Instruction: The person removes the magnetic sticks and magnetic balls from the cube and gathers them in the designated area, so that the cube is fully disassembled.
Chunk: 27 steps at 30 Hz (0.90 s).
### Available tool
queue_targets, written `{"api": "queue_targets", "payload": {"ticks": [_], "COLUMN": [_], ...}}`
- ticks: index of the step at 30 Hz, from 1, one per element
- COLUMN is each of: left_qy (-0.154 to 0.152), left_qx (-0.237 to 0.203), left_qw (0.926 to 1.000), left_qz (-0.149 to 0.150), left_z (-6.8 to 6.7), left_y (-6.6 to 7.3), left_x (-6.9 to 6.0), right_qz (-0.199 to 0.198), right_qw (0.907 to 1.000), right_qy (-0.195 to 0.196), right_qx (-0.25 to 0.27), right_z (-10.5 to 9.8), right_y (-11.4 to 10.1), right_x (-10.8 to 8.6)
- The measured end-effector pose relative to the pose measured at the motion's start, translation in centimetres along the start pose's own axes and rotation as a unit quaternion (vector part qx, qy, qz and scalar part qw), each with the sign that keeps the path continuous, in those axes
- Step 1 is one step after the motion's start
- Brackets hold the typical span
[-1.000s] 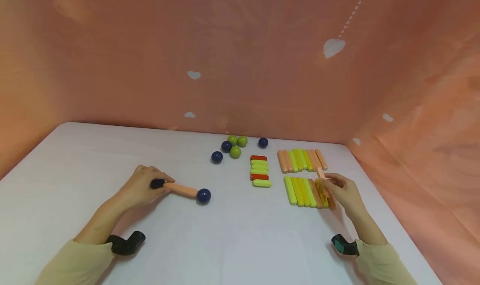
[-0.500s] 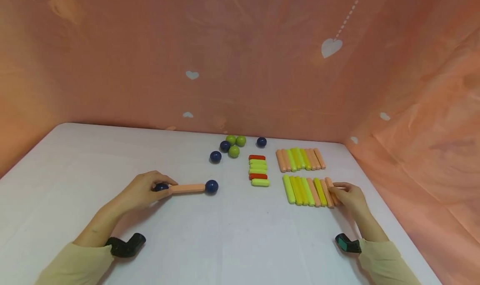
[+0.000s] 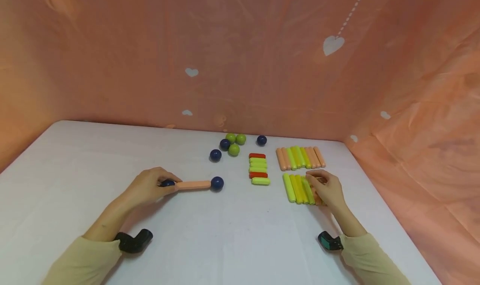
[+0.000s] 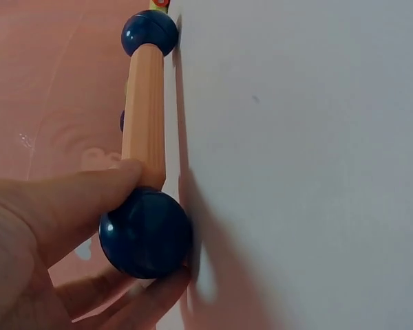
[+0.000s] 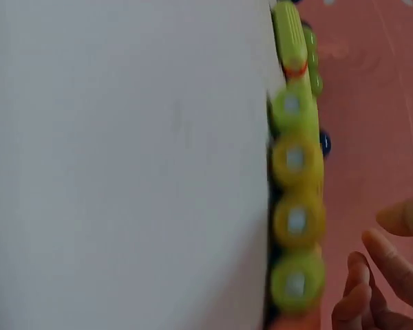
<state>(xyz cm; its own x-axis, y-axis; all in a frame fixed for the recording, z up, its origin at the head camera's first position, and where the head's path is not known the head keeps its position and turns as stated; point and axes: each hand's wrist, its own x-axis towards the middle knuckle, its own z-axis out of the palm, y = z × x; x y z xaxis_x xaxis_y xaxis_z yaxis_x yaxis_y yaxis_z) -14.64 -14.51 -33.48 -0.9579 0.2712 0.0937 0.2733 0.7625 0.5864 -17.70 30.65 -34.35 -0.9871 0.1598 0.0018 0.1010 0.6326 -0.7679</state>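
Observation:
My left hand (image 3: 149,188) grips one end of an orange stick (image 3: 193,185) with a dark blue ball (image 3: 217,183) on its far end. In the left wrist view, thumb and fingers surround a second dark blue ball (image 4: 146,234) on the near end. My right hand (image 3: 328,189) hovers over the right part of the near row of sticks (image 3: 298,189), hiding several of them. In the right wrist view that hand (image 5: 392,275) has its thumb and finger tips apart, nothing between them. The row's yellow and green stick ends (image 5: 296,221) look blurred there.
Behind the near row lies a far row of sticks (image 3: 296,158). Short green and red rods (image 3: 258,168) are stacked in a column to its left. Several loose balls, green (image 3: 234,150) and dark blue (image 3: 215,155), sit toward the back, with an orange curtain (image 3: 225,60) behind the table.
My right hand has laid an orange stick at the right end of the near row, released it and moved left. My left hand has shifted right; its stick has swung nearly level across the view.

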Motion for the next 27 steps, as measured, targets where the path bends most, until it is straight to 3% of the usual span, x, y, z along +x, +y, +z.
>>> {"api": "queue_targets", "payload": {"ticks": [7, 15, 21, 27], "left_qy": [0.015, 0.020, 0.020, 0.030], "left_qx": [-0.001, 0.008, 0.034, 0.057], "left_qw": [0.9998, 0.9998, 0.9992, 0.9979], "left_qz": [-0.011, 0.001, 0.002, 0.004], "left_z": [0.6, 1.3, 1.8, 2.0], "left_y": [0.6, 1.3, 1.7, 2.4], "left_x": [0.3, 0.6, 0.6, 0.5], "right_qz": [-0.050, -0.116, -0.163, -0.180], "right_qw": [0.9944, 0.9719, 0.9570, 0.9419], "right_qy": [-0.061, -0.141, -0.202, -0.272], "right_qx": [0.071, 0.148, 0.129, 0.078], "right_z": [3.9, 8.4, 11.1, 13.1], "right_y": [-3.8, -7.6, -9.8, -10.7], "right_x": [0.1, -0.4, -0.5, -0.6]}}
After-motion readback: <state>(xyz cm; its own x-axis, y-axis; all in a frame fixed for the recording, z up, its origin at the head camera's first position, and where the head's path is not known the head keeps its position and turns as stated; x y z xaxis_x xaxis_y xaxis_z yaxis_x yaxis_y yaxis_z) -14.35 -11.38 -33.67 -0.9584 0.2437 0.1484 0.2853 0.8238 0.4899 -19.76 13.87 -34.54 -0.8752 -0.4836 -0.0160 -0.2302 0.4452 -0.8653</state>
